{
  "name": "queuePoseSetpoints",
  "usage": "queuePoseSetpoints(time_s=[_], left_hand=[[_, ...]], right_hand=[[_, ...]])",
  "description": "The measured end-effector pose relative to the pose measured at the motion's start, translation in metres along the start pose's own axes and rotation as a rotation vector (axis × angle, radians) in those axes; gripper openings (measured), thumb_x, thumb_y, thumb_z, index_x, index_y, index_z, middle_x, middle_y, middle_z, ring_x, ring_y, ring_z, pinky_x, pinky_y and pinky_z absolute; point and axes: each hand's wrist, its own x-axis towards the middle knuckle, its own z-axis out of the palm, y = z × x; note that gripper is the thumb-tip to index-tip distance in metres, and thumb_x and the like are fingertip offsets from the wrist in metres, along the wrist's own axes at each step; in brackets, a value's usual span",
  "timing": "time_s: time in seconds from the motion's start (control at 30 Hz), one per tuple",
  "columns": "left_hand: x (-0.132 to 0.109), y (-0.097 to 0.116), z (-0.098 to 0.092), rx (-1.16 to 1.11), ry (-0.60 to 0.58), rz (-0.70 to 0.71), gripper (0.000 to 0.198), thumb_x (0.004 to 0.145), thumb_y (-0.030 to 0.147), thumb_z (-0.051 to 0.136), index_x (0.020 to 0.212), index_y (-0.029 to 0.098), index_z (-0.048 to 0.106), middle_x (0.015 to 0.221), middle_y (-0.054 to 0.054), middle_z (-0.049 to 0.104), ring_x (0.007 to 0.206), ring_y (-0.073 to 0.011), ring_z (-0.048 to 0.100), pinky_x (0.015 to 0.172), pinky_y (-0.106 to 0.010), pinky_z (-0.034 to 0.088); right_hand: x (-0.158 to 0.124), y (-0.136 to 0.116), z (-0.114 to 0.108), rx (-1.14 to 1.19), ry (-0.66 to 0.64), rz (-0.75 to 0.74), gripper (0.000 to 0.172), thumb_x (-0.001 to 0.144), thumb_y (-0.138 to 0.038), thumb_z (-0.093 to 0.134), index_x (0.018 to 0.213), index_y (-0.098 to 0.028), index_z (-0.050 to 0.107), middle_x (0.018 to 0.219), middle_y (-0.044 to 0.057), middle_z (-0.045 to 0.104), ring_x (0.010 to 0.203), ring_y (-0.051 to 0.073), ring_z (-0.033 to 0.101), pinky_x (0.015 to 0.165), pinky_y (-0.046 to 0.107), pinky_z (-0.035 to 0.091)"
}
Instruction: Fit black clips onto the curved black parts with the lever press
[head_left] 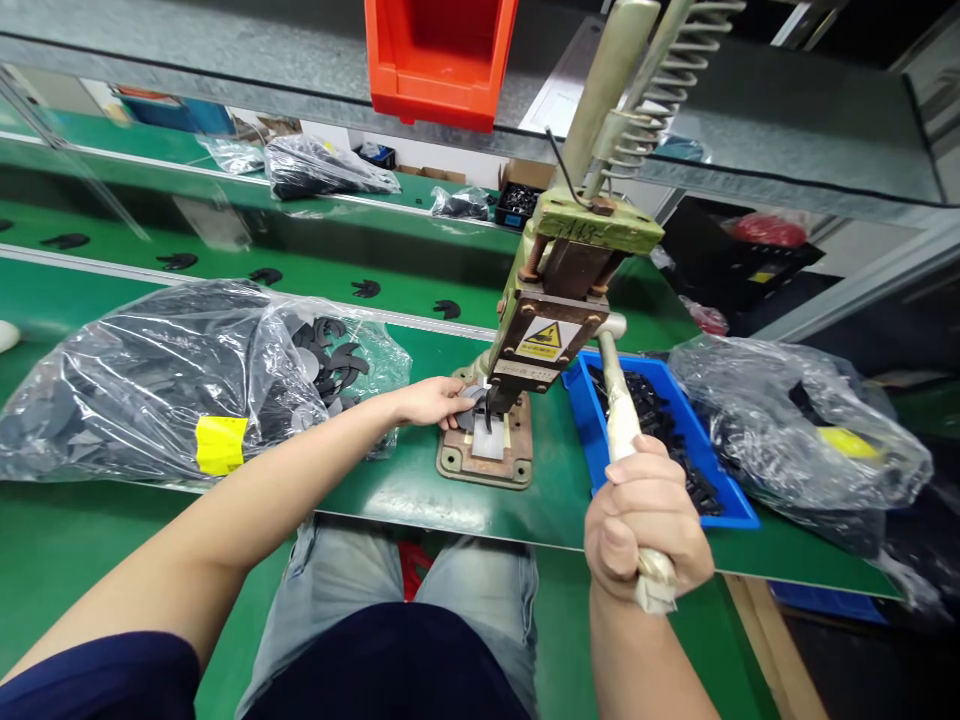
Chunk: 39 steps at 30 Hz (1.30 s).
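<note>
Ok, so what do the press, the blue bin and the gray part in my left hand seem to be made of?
The press looks like metal, with worn green paint and rust-brown surfaces. The blue bin is probably molded plastic: even color, smooth slight sheen. The gray part in your left hand looks matte, perhaps plastic or rubber; it's partly hidden, so I can't tell which.

From my remote post, I view a press [574,268] of rough, rusted, part-painted metal, a glossy green surface [409,492], a bag [161,370] of crinkled clear plastic, a smooth plastic tray [694,432] and matt denim jeans [349,570].
</note>
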Motion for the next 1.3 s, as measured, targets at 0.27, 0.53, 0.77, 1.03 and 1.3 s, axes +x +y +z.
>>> queuePoseSetpoints(time_s=[0.27, 0.53, 0.77, 1.03, 1.3], left_hand=[[-0.001, 0.002, 0.001, 0.071, 0.026, -0.030, 0.026, 0.093, 0.036, 0.076, 0.102, 0.014, 0.066, 0.074, -0.002, 0.071, 0.059, -0.0131, 0.069, 0.051, -0.021, 0.057], [0.005, 0.006, 0.000, -0.039, -0.005, -0.235, 0.024, 0.095, 0.034, 0.076, 0.101, 0.014, 0.065, 0.058, 0.001, 0.067, 0.049, -0.0109, 0.065, 0.049, -0.018, 0.054], [0.001, 0.008, 0.009, -0.171, 0.051, -0.284, 0.020, 0.096, 0.030, 0.076, 0.099, 0.013, 0.065, 0.059, -0.001, 0.069, 0.051, -0.0122, 0.069, 0.050, -0.018, 0.055], [-0.007, 0.007, 0.016, -0.205, 0.082, -0.213, 0.033, 0.089, 0.041, 0.082, 0.094, 0.014, 0.063, 0.058, -0.001, 0.067, 0.049, -0.0127, 0.067, 0.050, -0.020, 0.054], [-0.070, 0.007, 0.008, -0.152, 0.039, -0.049, 0.049, 0.084, 0.061, 0.079, 0.085, 0.018, 0.056, 0.055, -0.001, 0.067, 0.049, -0.0144, 0.067, 0.047, -0.020, 0.051]], right_hand=[[-0.001, -0.004, 0.003, -0.005, 0.024, 0.017, 0.032, 0.090, -0.030, 0.068, 0.064, -0.023, 0.050, 0.063, -0.005, 0.057, 0.073, 0.016, 0.064, 0.099, 0.056, 0.056], [-0.003, 0.000, 0.009, 0.022, 0.091, 0.001, 0.032, 0.089, -0.029, 0.069, 0.064, -0.023, 0.051, 0.061, -0.004, 0.057, 0.069, 0.016, 0.061, 0.095, 0.054, 0.054], [0.023, 0.001, 0.022, 0.087, 0.226, -0.086, 0.031, 0.089, -0.034, 0.069, 0.066, -0.025, 0.051, 0.056, -0.006, 0.045, 0.059, 0.013, 0.054, 0.085, 0.046, 0.055], [0.135, 0.013, 0.034, 0.134, 0.070, 0.067, 0.060, 0.094, -0.049, 0.065, 0.148, -0.024, 0.051, 0.142, 0.010, 0.054, 0.136, 0.028, 0.061, 0.118, 0.047, 0.048], [-0.023, 0.040, 0.021, 0.129, -0.160, 0.699, 0.038, 0.087, -0.039, 0.075, 0.122, -0.026, 0.064, 0.107, 0.004, 0.070, 0.099, 0.018, 0.070, 0.101, 0.044, 0.059]])
